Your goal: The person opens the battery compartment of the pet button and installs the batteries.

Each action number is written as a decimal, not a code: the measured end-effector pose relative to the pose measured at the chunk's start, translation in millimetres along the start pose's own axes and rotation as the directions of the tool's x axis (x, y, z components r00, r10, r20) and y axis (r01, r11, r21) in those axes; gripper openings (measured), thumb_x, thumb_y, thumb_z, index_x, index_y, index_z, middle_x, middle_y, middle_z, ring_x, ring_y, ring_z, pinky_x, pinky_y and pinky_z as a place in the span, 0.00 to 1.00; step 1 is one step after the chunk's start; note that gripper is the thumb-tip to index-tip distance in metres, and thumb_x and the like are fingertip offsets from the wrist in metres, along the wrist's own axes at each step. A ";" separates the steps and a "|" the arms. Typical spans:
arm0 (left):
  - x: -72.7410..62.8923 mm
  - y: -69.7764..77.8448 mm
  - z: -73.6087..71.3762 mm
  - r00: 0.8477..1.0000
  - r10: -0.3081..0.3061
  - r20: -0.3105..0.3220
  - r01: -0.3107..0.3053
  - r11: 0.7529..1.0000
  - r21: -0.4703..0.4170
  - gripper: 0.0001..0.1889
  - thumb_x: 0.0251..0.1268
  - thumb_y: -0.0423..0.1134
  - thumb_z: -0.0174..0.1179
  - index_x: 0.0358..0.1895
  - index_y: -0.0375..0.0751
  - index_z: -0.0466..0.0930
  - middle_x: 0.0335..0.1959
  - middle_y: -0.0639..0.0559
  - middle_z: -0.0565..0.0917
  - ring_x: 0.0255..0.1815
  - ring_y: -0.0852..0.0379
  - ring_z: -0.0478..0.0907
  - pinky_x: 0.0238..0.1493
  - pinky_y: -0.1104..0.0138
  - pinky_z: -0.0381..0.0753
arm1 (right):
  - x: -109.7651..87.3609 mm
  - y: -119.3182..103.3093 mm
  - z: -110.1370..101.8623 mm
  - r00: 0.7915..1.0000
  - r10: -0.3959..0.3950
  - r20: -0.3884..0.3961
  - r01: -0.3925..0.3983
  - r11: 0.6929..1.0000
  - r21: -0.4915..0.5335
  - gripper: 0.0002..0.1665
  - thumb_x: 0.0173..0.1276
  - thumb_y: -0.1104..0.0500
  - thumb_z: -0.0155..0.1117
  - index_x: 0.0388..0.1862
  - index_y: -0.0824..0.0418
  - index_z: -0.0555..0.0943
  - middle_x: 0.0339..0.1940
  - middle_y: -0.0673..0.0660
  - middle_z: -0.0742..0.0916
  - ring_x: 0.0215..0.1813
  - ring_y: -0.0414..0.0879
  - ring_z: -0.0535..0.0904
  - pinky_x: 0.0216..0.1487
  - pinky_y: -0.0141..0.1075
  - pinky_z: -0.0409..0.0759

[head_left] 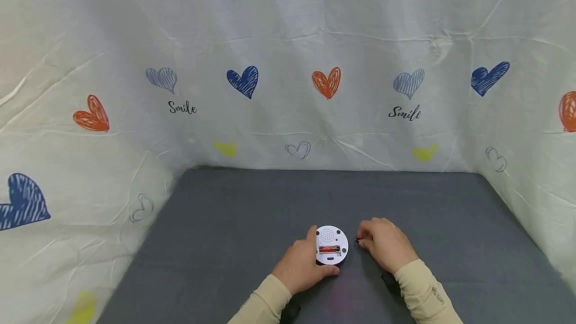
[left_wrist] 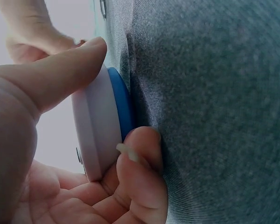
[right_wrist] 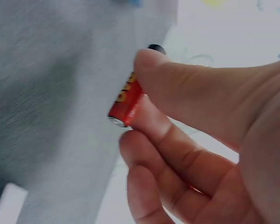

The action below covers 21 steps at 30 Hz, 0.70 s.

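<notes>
A round white device (head_left: 327, 234) with a blue underside lies near the table's front, its open battery compartment facing up. Inside the compartment sits a red and orange battery (head_left: 330, 249). My left hand (head_left: 298, 265) holds the device by its left side, thumb at the near edge and fingers curled round it. To the right, apart from the device, my right hand (head_left: 388, 244) pinches a red battery (right_wrist: 126, 101) with a black end between thumb and fingers. In the right wrist view the thumb covers part of that battery.
The table wears a dark grey cloth (head_left: 252, 204). Behind it and at both sides hangs a white curtain (head_left: 288, 114) printed with hearts and the word Smile. A black wrist piece (head_left: 390, 283) shows under the right forearm.
</notes>
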<state>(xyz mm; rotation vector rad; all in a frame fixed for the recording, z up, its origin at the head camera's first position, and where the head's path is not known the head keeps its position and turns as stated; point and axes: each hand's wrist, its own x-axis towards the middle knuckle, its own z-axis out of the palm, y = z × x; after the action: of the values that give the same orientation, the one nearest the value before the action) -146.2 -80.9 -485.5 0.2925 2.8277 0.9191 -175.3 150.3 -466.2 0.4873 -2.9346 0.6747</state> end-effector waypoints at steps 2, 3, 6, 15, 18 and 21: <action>0.6 0.4 -0.6 1.000 -0.010 0.011 0.010 1.000 -0.004 0.61 0.53 0.57 0.84 0.81 0.26 0.59 0.56 0.32 0.88 0.49 0.46 0.88 0.51 0.51 0.86 | -1.1 -8.2 -3.1 0.999 -0.021 -0.032 0.021 1.000 0.008 0.14 0.61 0.62 0.84 0.30 0.46 0.85 0.27 0.43 0.81 0.36 0.39 0.75 0.38 0.40 0.76; 0.8 0.6 -0.9 1.000 -0.015 0.017 0.015 1.000 -0.006 0.61 0.53 0.57 0.84 0.81 0.26 0.59 0.56 0.32 0.88 0.50 0.46 0.88 0.52 0.51 0.86 | -1.6 -12.7 -3.7 0.998 -0.037 -0.047 0.038 0.999 0.017 0.14 0.60 0.62 0.84 0.31 0.46 0.86 0.28 0.42 0.81 0.37 0.39 0.76 0.39 0.39 0.76; 1.4 0.4 -1.6 0.999 -0.021 0.031 0.021 1.000 -0.008 0.62 0.54 0.58 0.83 0.82 0.25 0.58 0.57 0.32 0.88 0.49 0.46 0.89 0.51 0.50 0.87 | -3.4 -28.1 -1.0 0.993 -0.090 -0.070 0.094 0.994 0.054 0.14 0.61 0.62 0.85 0.33 0.46 0.86 0.29 0.40 0.82 0.38 0.38 0.77 0.40 0.37 0.77; -1.0 -4.4 -2.3 0.997 0.076 -0.013 -0.076 0.997 -0.012 0.58 0.54 0.58 0.82 0.78 0.25 0.62 0.50 0.35 0.90 0.41 0.47 0.89 0.41 0.55 0.87 | -8.5 -54.3 28.4 0.969 -0.239 -0.064 0.245 0.962 0.118 0.13 0.62 0.61 0.84 0.35 0.48 0.86 0.31 0.39 0.82 0.38 0.33 0.73 0.39 0.31 0.76; -1.0 -4.9 -3.0 0.997 0.081 -0.011 -0.081 0.997 -0.007 0.57 0.54 0.58 0.82 0.79 0.26 0.62 0.49 0.35 0.90 0.40 0.48 0.89 0.41 0.55 0.87 | -9.3 -54.6 33.4 0.967 -0.244 -0.078 0.252 0.959 0.131 0.12 0.62 0.61 0.84 0.34 0.48 0.86 0.32 0.40 0.82 0.38 0.33 0.73 0.39 0.31 0.76; -1.7 -5.8 -3.0 0.997 0.073 -0.003 -0.073 0.997 -0.004 0.59 0.55 0.59 0.82 0.80 0.25 0.61 0.50 0.34 0.90 0.41 0.47 0.90 0.42 0.53 0.88 | -10.0 -55.4 36.5 0.965 -0.247 -0.088 0.258 0.955 0.146 0.12 0.61 0.60 0.84 0.34 0.48 0.87 0.33 0.41 0.83 0.39 0.34 0.73 0.39 0.31 0.76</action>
<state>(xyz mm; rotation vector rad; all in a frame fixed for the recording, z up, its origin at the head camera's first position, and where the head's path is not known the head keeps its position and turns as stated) -145.9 -87.6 -486.4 0.3965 2.8345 0.9395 -148.3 89.9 -477.8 0.8204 -2.7010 0.8699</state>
